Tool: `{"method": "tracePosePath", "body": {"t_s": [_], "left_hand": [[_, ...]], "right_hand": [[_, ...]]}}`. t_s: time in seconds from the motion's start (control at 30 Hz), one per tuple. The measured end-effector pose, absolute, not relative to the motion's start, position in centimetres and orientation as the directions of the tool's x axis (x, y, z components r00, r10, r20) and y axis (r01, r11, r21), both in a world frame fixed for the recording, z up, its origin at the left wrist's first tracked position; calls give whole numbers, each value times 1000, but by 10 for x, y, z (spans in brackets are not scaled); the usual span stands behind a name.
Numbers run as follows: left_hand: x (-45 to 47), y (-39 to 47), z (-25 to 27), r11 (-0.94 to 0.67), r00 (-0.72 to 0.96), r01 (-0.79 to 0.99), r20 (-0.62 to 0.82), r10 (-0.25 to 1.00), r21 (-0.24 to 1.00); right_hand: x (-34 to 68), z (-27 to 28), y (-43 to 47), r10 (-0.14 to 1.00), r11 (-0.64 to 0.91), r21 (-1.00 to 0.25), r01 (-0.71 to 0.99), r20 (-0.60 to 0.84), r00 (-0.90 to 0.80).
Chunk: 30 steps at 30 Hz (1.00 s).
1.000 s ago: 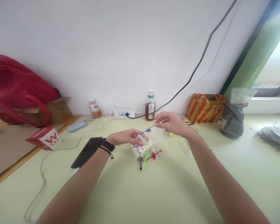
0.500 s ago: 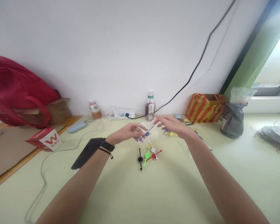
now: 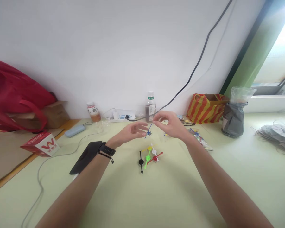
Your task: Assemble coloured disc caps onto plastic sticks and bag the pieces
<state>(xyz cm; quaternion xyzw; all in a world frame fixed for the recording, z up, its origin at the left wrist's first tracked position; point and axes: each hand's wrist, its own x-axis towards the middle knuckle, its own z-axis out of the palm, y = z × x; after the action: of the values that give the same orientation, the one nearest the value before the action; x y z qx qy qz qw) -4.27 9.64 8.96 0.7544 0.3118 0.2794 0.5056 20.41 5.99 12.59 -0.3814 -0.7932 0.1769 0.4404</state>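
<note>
Above the middle of the table, my left hand [image 3: 132,132], with a black watch on its wrist, has its thumb and fingers at a blue spinner arrow [image 3: 148,131] and appears to grip it by the side. My right hand [image 3: 169,125] is raised just right of the arrow's upper tip, thumb and fingertips together; what they pinch, if anything, does not show. Nearer me lie a black spinner arrow [image 3: 141,162], a green one [image 3: 148,157], a red one [image 3: 155,158], a white one [image 3: 154,152] and a partly covered yellow one [image 3: 146,149], close together.
A dark drink bottle [image 3: 150,107] and a power strip [image 3: 123,116] stand by the wall. Packets of colourful parts [image 3: 200,138] lie behind my right forearm. At left are a black flat case [image 3: 86,157] and a red-white box [image 3: 41,144]; at right, a striped bag [image 3: 205,108].
The blurred clear plastic between my hands no longer shows. My right hand's fingers have drawn together near the blue arrow, which sits slightly higher in view. The view has shifted slightly.
</note>
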Motion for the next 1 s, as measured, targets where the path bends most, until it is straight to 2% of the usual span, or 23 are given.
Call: {"method": "tracePosePath", "body": {"t_s": [0.17, 0.27, 0.33, 0.37, 0.43, 0.47, 0.57, 0.67, 0.8, 0.9, 1.0], "left_hand": [[-36, 95, 79, -235, 666, 193, 48, 744, 953], [-38, 100, 70, -190, 650, 191, 22, 760, 963], [-43, 107, 63, -147, 595, 95, 62, 801, 985], [-46, 111, 60, -118, 552, 6, 95, 829, 993], [-51, 117, 52, -58, 442, -160, 124, 889, 985], [-53, 120, 48, -30, 409, -182, 104, 907, 983], [-55, 125, 40, -8, 355, -160, 65, 932, 987], [-53, 128, 36, -73, 348, -96, 102, 932, 993], [-53, 128, 31, -139, 384, 132, 79, 920, 981], [-56, 129, 27, -137, 410, 148, 65, 910, 979], [-57, 130, 22, -207, 427, 145, 128, 895, 967]], "right_hand": [[195, 125, 55, 752, 659, -657, 367, 592, -291], [195, 116, 65, 768, 629, -700, 338, 627, -129], [200, 108, 75, 797, 572, -734, 367, 603, -36], [204, 103, 80, 822, 535, -741, 406, 567, -47], [210, 92, 87, 888, 456, -731, 507, 409, -209], [212, 87, 89, 903, 425, -711, 560, 288, -320], [211, 72, 89, 820, 427, -608, 670, -51, -569], [204, 60, 87, 748, 465, -542, 700, -183, -638], [199, 54, 88, 754, 493, -553, 671, -113, -647], [202, 58, 90, 769, 514, -557, 652, -38, -638], [205, 65, 91, 791, 522, -559, 644, 35, -611]]}}
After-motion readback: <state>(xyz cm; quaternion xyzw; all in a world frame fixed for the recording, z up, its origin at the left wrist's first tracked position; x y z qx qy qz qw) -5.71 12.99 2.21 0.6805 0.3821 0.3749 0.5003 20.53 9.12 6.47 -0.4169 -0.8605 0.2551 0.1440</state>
